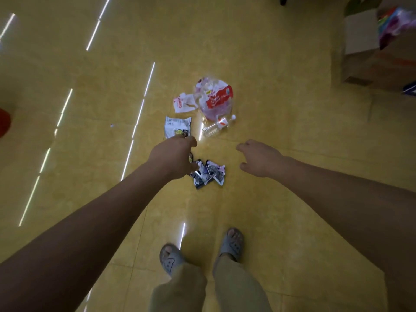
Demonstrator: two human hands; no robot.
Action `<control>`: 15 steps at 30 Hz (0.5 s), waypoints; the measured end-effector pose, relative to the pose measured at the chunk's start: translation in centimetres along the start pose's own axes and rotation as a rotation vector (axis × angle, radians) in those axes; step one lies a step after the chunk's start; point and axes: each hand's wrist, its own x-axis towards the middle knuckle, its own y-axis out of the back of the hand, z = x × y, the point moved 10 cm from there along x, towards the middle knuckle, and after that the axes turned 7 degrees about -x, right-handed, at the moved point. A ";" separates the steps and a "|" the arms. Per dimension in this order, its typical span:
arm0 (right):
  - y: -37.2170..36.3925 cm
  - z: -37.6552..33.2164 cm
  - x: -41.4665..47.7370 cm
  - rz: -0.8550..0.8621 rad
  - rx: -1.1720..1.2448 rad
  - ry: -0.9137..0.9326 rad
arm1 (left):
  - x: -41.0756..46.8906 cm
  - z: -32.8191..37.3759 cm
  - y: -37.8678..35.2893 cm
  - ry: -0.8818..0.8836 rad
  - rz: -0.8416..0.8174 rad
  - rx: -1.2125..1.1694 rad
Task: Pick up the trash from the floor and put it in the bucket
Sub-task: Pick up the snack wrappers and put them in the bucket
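Trash lies in a loose pile on the yellow tiled floor. A crumpled black-and-white wrapper (208, 174) lies nearest me. Behind it are a white snack pouch (177, 127), a clear plastic bottle (216, 127), a red-and-white plastic bag (215, 100) and a small white-and-red wrapper (183, 102). My left hand (173, 156) hovers over the black-and-white wrapper's left edge, thumb and fingers spread apart, with a small yellowish scrap showing in the gap. My right hand (261, 158) hangs relaxed to the right of the pile, holding nothing. A red bucket (4, 122) shows at the far left edge.
Cardboard boxes (360, 41) with colourful items stand at the top right, with plant leaves behind. My feet in grey slippers (171, 260) stand just behind the pile. A tiny white scrap (111, 125) lies on the floor to the left.
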 end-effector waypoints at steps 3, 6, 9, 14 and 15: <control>-2.4 -0.1 3.2 -0.007 -0.027 0.006 | 2.7 -1.5 -2.6 -0.003 -0.007 -0.009; -5.3 -0.1 6.5 -0.013 -0.048 0.011 | 5.5 -3.0 -5.9 -0.019 -0.007 -0.011; -8.9 -0.3 9.9 -0.020 -0.057 0.011 | 8.0 -4.8 -9.9 -0.023 -0.015 -0.016; -16.4 -0.6 15.7 -0.052 -0.050 0.014 | 11.7 -8.4 -17.6 -0.022 -0.034 -0.016; -18.0 -0.6 16.8 -0.058 -0.050 0.017 | 12.4 -9.1 -19.3 -0.026 -0.036 -0.013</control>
